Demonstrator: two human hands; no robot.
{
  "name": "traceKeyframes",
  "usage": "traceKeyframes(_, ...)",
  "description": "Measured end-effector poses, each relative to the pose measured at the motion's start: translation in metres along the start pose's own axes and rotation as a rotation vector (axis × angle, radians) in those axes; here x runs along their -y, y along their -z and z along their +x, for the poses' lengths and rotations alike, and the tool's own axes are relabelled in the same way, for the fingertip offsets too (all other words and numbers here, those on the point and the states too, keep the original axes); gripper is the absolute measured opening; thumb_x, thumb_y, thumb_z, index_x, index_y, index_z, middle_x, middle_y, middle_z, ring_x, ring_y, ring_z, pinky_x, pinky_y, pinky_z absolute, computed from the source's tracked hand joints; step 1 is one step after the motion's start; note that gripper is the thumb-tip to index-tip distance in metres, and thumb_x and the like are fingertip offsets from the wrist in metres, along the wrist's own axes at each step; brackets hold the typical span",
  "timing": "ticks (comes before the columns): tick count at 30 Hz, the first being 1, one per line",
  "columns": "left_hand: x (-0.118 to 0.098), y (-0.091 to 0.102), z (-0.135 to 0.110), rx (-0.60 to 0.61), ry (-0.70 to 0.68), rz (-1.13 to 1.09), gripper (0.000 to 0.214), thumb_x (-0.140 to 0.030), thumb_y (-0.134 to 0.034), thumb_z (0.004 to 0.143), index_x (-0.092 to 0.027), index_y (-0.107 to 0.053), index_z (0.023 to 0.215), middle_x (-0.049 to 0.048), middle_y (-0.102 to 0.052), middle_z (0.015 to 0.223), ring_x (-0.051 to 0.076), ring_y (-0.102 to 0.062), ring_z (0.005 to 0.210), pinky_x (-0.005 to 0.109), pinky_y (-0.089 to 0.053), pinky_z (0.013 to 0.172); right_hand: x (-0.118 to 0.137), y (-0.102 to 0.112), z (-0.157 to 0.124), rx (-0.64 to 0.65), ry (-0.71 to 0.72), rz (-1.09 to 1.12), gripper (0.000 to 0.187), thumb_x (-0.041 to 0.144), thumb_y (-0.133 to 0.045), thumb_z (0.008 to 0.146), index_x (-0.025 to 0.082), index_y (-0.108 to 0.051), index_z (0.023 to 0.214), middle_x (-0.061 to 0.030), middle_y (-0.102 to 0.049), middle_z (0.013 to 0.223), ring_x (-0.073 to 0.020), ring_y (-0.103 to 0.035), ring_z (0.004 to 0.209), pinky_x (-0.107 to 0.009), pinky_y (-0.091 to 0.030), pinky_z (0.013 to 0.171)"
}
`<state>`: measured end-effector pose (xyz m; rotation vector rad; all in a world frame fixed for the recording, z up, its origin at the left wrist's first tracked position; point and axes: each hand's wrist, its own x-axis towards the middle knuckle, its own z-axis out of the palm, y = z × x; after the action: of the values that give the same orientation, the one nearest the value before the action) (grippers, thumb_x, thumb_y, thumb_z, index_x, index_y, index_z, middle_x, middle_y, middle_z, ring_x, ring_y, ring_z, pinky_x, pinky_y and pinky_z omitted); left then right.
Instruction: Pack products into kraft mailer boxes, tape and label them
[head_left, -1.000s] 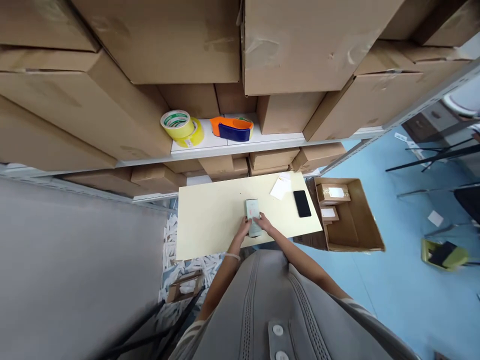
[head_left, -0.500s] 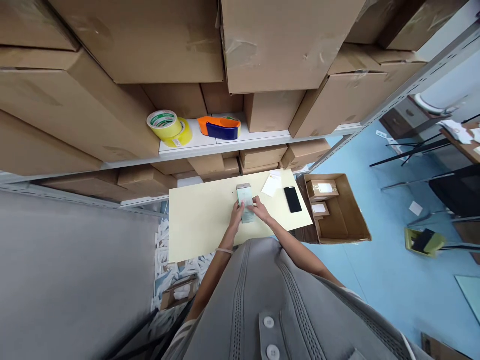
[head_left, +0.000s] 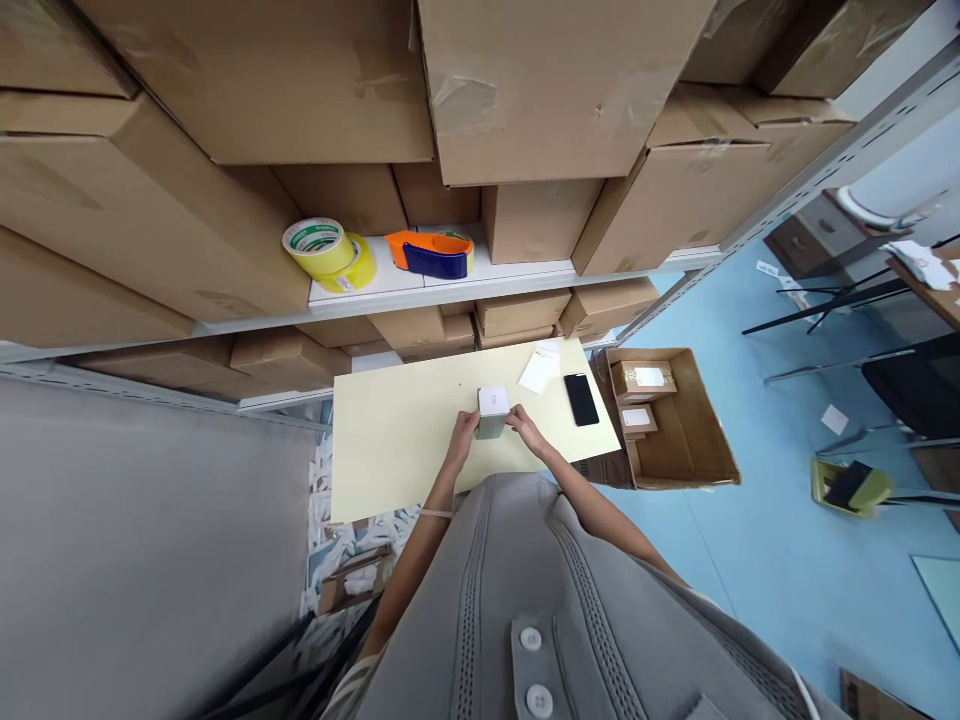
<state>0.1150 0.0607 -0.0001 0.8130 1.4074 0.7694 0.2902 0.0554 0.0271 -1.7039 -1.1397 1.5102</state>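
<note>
A small box (head_left: pixel 492 403), with a white top and a pale green side facing me, is held over the cream board near its front edge. My left hand (head_left: pixel 463 436) grips the box's left side, fingers closed against it. On the opposite side, my right hand (head_left: pixel 523 427) pinches the box at its right edge. Small dark marks show on the white top, too small to read. Whether the box rests on the cream board (head_left: pixel 397 430) or is slightly lifted, I cannot tell.
A black phone (head_left: pixel 581 399) and white paper slips (head_left: pixel 538 368) lie right of the box. An open carton (head_left: pixel 697 430) with small boxes stands beyond the board. On the shelf are yellow tape rolls (head_left: pixel 322 250) and an orange-and-blue tape dispenser (head_left: pixel 435 256), among large cartons (head_left: pixel 562 90).
The box has been turned: its long pale green face showed before, and now its white end faces up. Both hands have shifted to grip its two sides.
</note>
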Motion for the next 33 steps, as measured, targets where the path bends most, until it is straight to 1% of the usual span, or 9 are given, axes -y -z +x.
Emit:
traceKeyframes(3, 0.002, 0.002, -0.005, 0.037, -0.007, 0.006, 0.055, -0.062, -0.063, 0.078, -0.017, -0.053, 0.108, 0.0151, -0.062, 0.121, 0.028, -0.06, 0.115, 0.035, -0.047, 0.088, 0.012, -0.001, -0.003, -0.037, 0.085, -0.081, 0.028, 0.046, -0.048, 0.084, 0.025, -0.048, 0.102, -0.0045, -0.063, 0.114, -0.0211, -0.058, 0.103, -0.036, -0.043, 0.094)
traceKeyframes(6, 0.0, -0.003, -0.011, 0.084, -0.122, 0.055, 0.083, -0.055, -0.07, 0.075, -0.02, -0.036, 0.142, 0.0191, -0.039, 0.15, 0.024, -0.06, 0.113, 0.032, -0.049, 0.088, 0.027, -0.006, -0.004, -0.086, 0.116, -0.335, 0.049, 0.045, -0.055, 0.086, 0.024, -0.044, 0.128, -0.0106, -0.06, 0.127, -0.0272, -0.06, 0.106, -0.041, -0.044, 0.094)
traceKeyframes(9, -0.008, -0.011, -0.016, 0.208, -0.269, 0.247, 0.098, -0.05, -0.075, 0.072, -0.028, -0.024, 0.153, 0.0154, -0.024, 0.16, 0.02, -0.064, 0.099, 0.032, -0.05, 0.085, 0.037, -0.01, -0.005, -0.094, 0.083, -0.594, 0.059, 0.038, -0.057, 0.088, 0.021, -0.04, 0.141, -0.0164, -0.058, 0.13, -0.0332, -0.061, 0.11, -0.044, -0.044, 0.093)
traceKeyframes(12, -0.018, -0.019, -0.017, 0.282, -0.269, 0.483, 0.104, -0.048, -0.079, 0.069, -0.03, -0.023, 0.154, 0.0125, -0.033, 0.157, 0.019, -0.065, 0.089, 0.034, -0.051, 0.08, 0.041, -0.007, -0.009, -0.06, 0.069, -0.719, 0.056, 0.035, -0.05, 0.093, 0.019, -0.037, 0.146, -0.0189, -0.056, 0.133, -0.034, -0.061, 0.114, -0.043, -0.044, 0.092)
traceKeyframes(16, -0.023, -0.027, -0.017, 0.239, -0.256, 0.675, 0.091, -0.045, -0.074, 0.073, -0.026, -0.026, 0.147, 0.0103, -0.049, 0.146, 0.021, -0.066, 0.093, 0.033, -0.051, 0.076, 0.043, 0.002, -0.017, 0.005, 0.095, -0.848, 0.063, 0.036, -0.05, 0.093, 0.016, -0.031, 0.149, -0.0174, -0.053, 0.138, -0.0307, -0.057, 0.12, -0.039, -0.044, 0.093)
traceKeyframes(19, -0.021, -0.029, -0.019, 0.206, -0.256, 0.719, 0.08, -0.042, -0.071, 0.075, -0.026, -0.029, 0.141, 0.0074, -0.058, 0.135, 0.02, -0.067, 0.091, 0.032, -0.05, 0.072, 0.044, 0.005, -0.022, 0.024, 0.14, -0.97, 0.069, 0.034, -0.054, 0.09, 0.015, -0.028, 0.151, -0.0162, -0.052, 0.14, -0.0287, -0.052, 0.126, -0.04, -0.037, 0.103)
traceKeyframes(24, -0.018, -0.027, -0.017, 0.186, -0.278, 0.706, 0.085, -0.033, -0.069, 0.075, -0.025, -0.019, 0.142, 0.0107, -0.051, 0.145, 0.02, -0.068, 0.091, 0.033, -0.05, 0.075, 0.054, -0.002, -0.02, 0.052, 0.182, -1.12, 0.083, 0.027, -0.058, 0.084, 0.016, -0.018, 0.156, -0.0177, -0.045, 0.146, -0.0294, -0.048, 0.13, -0.045, -0.028, 0.111)
traceKeyframes(28, -0.02, -0.023, -0.013, 0.232, -0.266, 0.726, 0.085, -0.035, -0.074, 0.071, -0.025, -0.024, 0.14, 0.0092, -0.06, 0.135, 0.026, -0.068, 0.101, 0.033, -0.05, 0.079, 0.067, -0.019, -0.013, 0.09, 0.124, -1.226, 0.088, 0.024, -0.064, 0.078, 0.011, -0.022, 0.154, -0.0222, -0.044, 0.145, -0.0316, -0.051, 0.125, -0.046, -0.034, 0.108)
traceKeyframes(33, -0.023, -0.022, -0.011, 0.249, -0.206, 0.76, 0.083, -0.037, -0.074, 0.072, -0.023, -0.028, 0.139, 0.0079, -0.07, 0.116, 0.032, -0.069, 0.101, 0.035, -0.048, 0.078, 0.077, -0.035, -0.003, 0.082, -0.005, -1.292, 0.092, 0.018, -0.072, 0.067, 0.01, -0.03, 0.149, -0.0247, -0.048, 0.137, -0.0325, -0.058, 0.115, -0.038, -0.05, 0.086)
